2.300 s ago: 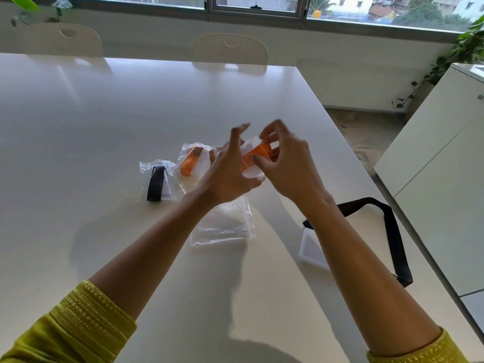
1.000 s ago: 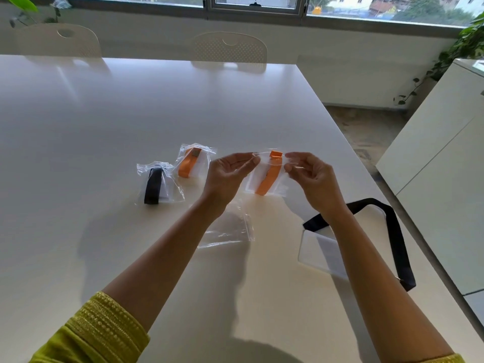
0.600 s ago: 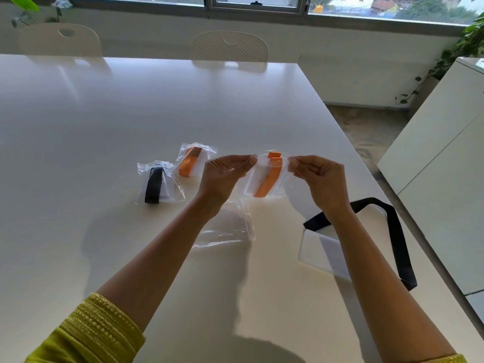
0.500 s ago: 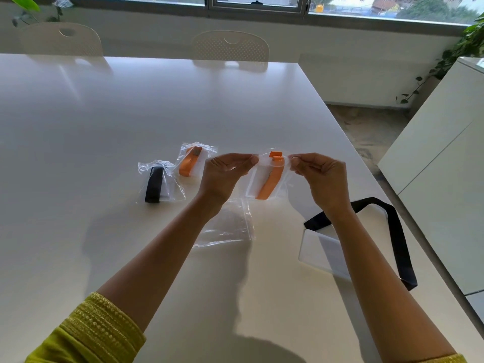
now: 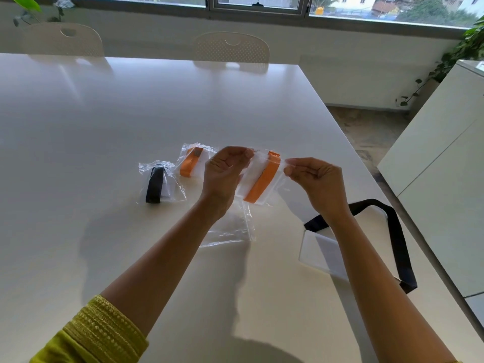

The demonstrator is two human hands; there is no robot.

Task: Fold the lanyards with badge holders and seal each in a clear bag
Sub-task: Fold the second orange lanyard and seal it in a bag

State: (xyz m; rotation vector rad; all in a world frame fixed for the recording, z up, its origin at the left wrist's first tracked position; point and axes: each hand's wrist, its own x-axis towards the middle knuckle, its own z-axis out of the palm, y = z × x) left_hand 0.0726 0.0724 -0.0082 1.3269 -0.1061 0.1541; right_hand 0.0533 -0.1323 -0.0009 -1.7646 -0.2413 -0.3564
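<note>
Bag with the folded orange lanyard in it is up off the table right now, stretched between my two hands: left hand pinches the top left corner, right hand pinches the top right corner, fingers curled in on both. So both are gripping the bag, nothing released. From where I sit this thing looks super light and floppy, thin clear plastic that crinkles and slides, with the lanyard as a soft strap and the badge holder as the only semi-stiff bit inside. I'd guess the weight hangs low and the pouch swings if I only hold one corner. Best place to hold is exactly along the top strip where the seal is, thumb and finger on either side, and run the pinch across to close it; I can't tell from this view whether the seal is fully pressed shut yet. Slippery film means a firm pinch, not a squeeze on the middle. Just left of my left hand sit two finished bags, one orange and one black. Below my left wrist lies an empty bag, and under my right forearm the loose black lanyard with its clear badge holder waits.
</note>
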